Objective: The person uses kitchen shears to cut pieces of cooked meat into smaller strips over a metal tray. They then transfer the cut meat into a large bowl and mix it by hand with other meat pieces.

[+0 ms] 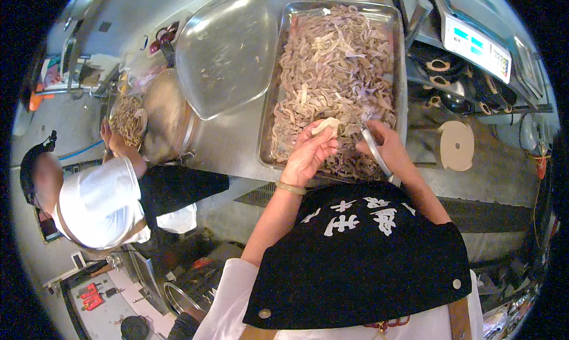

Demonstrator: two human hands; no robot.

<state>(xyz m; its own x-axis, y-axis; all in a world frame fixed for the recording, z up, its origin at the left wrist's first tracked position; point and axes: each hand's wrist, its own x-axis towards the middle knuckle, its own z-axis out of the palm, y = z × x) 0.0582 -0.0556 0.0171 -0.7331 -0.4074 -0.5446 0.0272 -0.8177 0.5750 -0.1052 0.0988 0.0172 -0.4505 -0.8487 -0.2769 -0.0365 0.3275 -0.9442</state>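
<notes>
In front of me lies a large metal tray heaped with pale, greyish-brown strips of meat. Over the near part of the heap, my left hand holds a pale folded piece of meat between thumb and fingers. Just to its right, my right hand is closed around a long metal tool, seemingly tongs or scissors, whose tip points away from me over the strips. The fingers partly hide the tool, so its exact kind is unclear.
Left of the tray lies a clear lid-like sheet, beyond it a round wooden block. A co-worker stands at the left with hands at another heap of strips. A digital scale and dark pots stand at the right.
</notes>
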